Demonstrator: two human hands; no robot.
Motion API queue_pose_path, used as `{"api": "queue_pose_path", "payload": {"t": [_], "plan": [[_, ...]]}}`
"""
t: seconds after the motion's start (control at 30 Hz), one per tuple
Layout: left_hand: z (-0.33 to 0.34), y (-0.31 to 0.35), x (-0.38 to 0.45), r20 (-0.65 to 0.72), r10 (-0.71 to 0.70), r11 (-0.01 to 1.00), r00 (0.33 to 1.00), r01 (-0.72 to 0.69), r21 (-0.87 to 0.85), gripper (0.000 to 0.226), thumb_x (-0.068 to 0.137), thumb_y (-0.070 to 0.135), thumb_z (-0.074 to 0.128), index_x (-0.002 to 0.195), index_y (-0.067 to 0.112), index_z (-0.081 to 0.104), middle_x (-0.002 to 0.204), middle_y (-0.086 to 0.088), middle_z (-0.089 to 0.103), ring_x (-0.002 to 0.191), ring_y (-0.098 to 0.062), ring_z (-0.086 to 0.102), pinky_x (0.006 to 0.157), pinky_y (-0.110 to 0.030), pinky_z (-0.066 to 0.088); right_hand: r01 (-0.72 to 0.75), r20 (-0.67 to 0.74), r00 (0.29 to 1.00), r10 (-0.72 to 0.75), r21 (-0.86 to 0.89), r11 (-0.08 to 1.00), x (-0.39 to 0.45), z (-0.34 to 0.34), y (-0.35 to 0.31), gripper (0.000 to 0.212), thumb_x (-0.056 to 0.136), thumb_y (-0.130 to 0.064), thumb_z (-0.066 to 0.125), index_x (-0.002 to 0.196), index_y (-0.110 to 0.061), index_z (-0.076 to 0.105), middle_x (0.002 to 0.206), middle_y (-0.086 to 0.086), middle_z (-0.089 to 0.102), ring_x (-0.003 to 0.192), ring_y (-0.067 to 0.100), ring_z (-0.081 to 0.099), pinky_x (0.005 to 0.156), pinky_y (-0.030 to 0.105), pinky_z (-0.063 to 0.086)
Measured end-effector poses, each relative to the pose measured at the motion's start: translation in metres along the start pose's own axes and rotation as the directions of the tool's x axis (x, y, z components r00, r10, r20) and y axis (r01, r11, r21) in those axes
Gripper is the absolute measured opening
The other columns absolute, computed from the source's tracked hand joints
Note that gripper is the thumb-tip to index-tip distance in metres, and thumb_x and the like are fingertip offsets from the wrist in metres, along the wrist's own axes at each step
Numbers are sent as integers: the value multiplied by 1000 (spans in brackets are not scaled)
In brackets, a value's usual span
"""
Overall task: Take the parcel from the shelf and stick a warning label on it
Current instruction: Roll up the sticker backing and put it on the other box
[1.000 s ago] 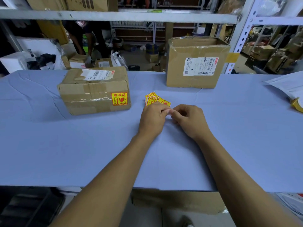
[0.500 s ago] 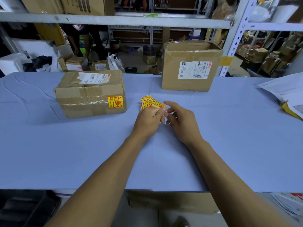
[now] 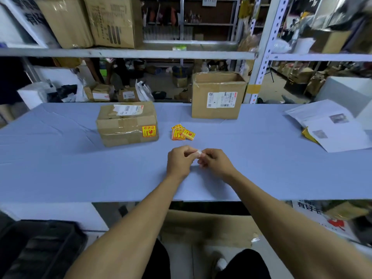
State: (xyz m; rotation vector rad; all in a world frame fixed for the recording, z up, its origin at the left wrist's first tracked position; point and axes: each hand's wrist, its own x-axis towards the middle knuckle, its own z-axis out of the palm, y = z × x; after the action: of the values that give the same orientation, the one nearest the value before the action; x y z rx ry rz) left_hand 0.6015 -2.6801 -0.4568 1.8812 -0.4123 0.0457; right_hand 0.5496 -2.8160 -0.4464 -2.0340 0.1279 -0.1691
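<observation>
Both hands meet over the near-middle of the blue table (image 3: 60,168). Left hand (image 3: 180,161) and right hand (image 3: 216,163) are curled inward, fingers pinched narrow on a small pale scrap (image 3: 198,152) between them. It looks like a label or its backing, but it is too small and blurred to say which, or whether any sticky face is exposed.

The flat parcel (image 3: 126,123) lies left of the hands, well apart from them, and already wears a yellow-and-red warning label (image 3: 149,131) on its near face. The tall parcel (image 3: 218,95) stands at the far edge of the table, right of centre, showing only a white shipping slip (image 3: 221,99); no warning label visible on the faces seen. A loose stack of warning labels (image 3: 182,132) lies between the two parcels, just beyond the hands.

Risks, as judged from here:
- If peeling is in progress, the label could curl and stick to itself or to a fingertip; cause: a small piece handled by two tight pinches.
- Backing may tear and leave a strip, so the label would hold poorly on the cardboard.
- The label could go onto the parcel that already has one, since both parcels are in reach and look alike.
- Placed over the shipping slip, it would hide the barcode.
- A sweep of the forearm could scatter the loose stack.
- The papers (image 3: 330,125) at the far right of the table are clear of the work.
</observation>
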Motion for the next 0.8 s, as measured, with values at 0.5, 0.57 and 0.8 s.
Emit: {"api": "queue_pose_path", "payload": {"t": [0.5, 0.57, 0.8], "plan": [[-65, 120, 20, 180, 125, 980, 976, -150, 131, 16, 93, 11, 58, 80, 8, 67, 72, -10, 66, 63, -19, 62, 58, -24, 56, 90, -62, 994, -90, -1, 996, 2, -61, -113, 18, 94, -7, 61, 83, 2, 71, 72, 8, 68, 60, 14, 65, 59, 20, 54], [-68, 132, 52, 157, 166, 946, 974, -203, 254, 18, 89, 11, 59, 72, 17, 62, 70, -5, 65, 64, -18, 60, 57, -27, 50, 96, -156, 982, -107, -77, 992, 31, -71, -119, 20, 94, 0, 51, 85, 3, 69, 79, 15, 69, 65, 20, 66, 64, 33, 58], [-33, 150, 205, 208, 181, 819, 961, -265, 510, 19, 88, 23, 67, 74, 22, 54, 90, -11, 65, 87, -30, 58, 68, -34, 44, -19, -168, 977, -133, -685, 728, 167, -126, -113, 24, 86, -15, 47, 85, -7, 69, 84, 13, 71, 82, 35, 63, 68, 40, 54]]}}
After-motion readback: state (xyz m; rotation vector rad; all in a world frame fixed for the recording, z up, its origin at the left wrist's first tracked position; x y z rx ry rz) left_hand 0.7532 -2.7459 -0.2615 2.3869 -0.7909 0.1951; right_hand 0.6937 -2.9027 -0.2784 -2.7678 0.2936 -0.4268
